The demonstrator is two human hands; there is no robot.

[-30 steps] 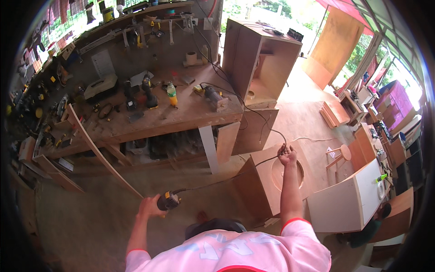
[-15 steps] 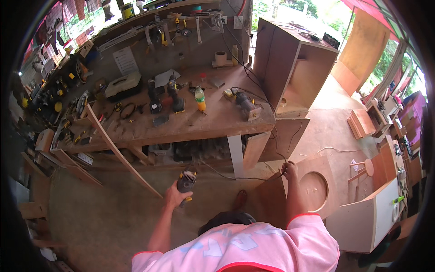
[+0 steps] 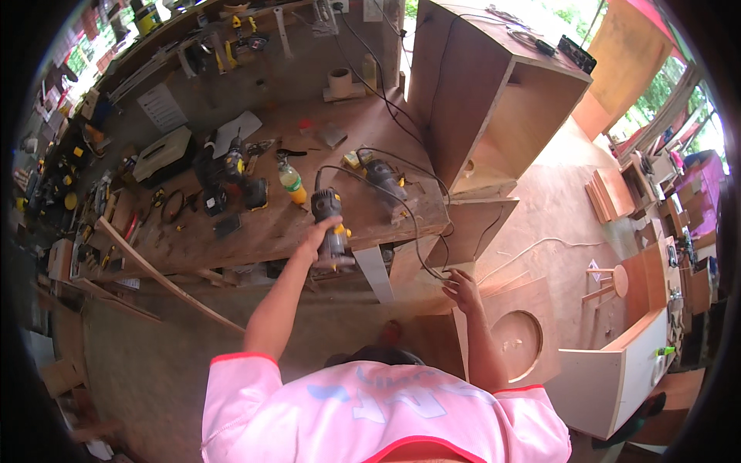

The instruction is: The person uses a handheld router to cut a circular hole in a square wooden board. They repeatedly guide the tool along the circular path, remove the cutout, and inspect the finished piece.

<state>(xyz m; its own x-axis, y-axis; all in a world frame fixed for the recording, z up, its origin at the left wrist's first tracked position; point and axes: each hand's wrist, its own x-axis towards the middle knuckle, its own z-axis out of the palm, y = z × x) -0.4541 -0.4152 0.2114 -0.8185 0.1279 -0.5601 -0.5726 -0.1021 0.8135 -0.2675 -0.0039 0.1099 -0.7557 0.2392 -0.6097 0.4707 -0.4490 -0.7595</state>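
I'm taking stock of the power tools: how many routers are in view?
2: one router in the left hand, and a second router on the workbench near its right end. More may be hidden in the clutter at far left.

Left head fisheye, facing down over hands (image 3: 316, 234) (image 3: 461, 290), workbench (image 3: 270, 225).
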